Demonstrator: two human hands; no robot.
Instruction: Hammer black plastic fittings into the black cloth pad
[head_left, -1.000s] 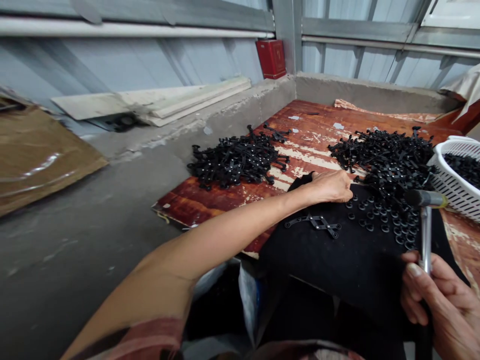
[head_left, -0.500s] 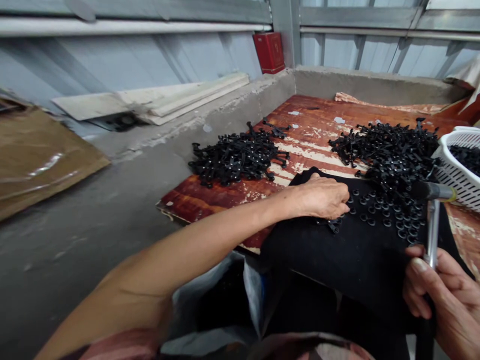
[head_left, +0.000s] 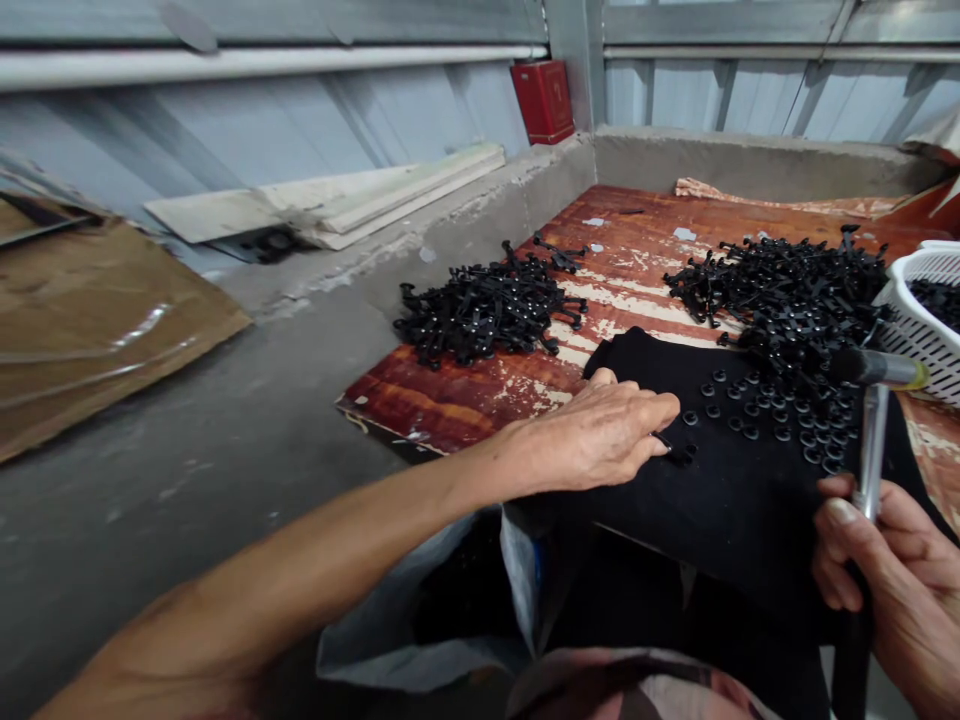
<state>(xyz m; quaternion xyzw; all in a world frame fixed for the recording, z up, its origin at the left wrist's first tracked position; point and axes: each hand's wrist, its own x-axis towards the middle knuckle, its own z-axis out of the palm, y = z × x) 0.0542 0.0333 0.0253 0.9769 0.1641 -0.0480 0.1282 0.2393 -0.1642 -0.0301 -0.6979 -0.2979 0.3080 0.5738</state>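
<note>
My left hand [head_left: 611,432] is closed, low over a black cloth [head_left: 720,530], its fingertips pinching a small black plastic part [head_left: 679,453] with a ring-shaped end. My right hand [head_left: 885,570], at the cloth's right side, grips the handle of a hammer [head_left: 874,430] held upright with its head at the top. Several small black rings [head_left: 780,415] lie spread on the cloth between the two hands. Behind them rises a large heap of black plastic parts [head_left: 795,290]. A second heap of similar parts [head_left: 487,310] lies beyond my left hand.
A white slotted basket [head_left: 911,320] with black parts in it stands at the right. The worn red-brown board [head_left: 420,395] meets a low concrete ledge. Brown cardboard [head_left: 112,330] lies at far left, and a red tin [head_left: 544,100] stands in the corner.
My left hand has drawn back toward me and slightly left, with the small black part at its fingertips. My right hand still holds the hammer upright. The view has shifted slightly.
</note>
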